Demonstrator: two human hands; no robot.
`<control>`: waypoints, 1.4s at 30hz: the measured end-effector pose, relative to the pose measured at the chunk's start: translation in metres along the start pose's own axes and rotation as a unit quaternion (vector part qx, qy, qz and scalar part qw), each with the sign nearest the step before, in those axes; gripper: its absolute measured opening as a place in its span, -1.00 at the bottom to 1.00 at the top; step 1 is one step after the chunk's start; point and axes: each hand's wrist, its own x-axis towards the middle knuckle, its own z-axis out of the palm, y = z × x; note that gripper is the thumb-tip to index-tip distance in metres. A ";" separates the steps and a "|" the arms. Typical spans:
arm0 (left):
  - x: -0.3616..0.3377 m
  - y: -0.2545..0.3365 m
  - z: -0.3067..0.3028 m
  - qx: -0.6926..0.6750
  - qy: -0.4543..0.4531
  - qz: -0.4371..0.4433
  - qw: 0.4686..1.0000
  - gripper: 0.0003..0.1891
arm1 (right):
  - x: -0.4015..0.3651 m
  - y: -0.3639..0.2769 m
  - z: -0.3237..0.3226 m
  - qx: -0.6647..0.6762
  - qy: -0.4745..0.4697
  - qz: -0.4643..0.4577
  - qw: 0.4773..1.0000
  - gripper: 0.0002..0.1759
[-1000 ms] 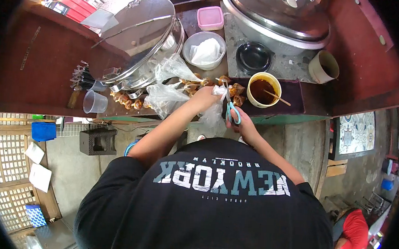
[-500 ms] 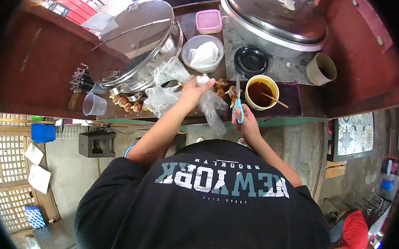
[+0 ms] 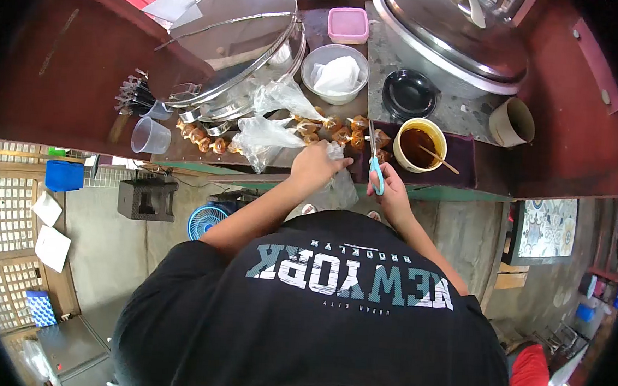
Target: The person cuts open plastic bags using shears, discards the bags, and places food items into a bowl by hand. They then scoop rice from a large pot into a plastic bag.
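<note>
My left hand [image 3: 313,169] is closed on a clear plastic bag [image 3: 339,193] that hangs at the counter's near edge. My right hand [image 3: 392,192] grips light-blue scissors [image 3: 376,174], blades pointing away from me. Beyond my hands lie small tied plastic pouches of brown sauce [image 3: 341,135], some close to the blades. Crumpled clear plastic bags [image 3: 261,139] rest left of them. Just right of the scissors stands a tub of dark brown sauce [image 3: 417,144] with a wooden stick [image 3: 438,160] in it.
Behind are a bowl with white plastic [image 3: 335,78], a pink-lidded box [image 3: 348,26], a black plate [image 3: 409,94] and a large lidded pot [image 3: 453,32]. A round metal-rimmed cover [image 3: 241,30] leans at left, near a clear cup [image 3: 150,136]. More pouches [image 3: 200,140] lie there.
My left hand has come closer to my body with the plastic bag, uncovering more brown pouches. The scissors stay in my right hand. The whole view has shifted slightly.
</note>
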 end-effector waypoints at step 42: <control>0.000 -0.061 0.029 -0.394 -0.031 -0.064 0.916 -0.71 | 0.027 0.011 0.003 -0.224 -0.114 0.112 0.961 -0.54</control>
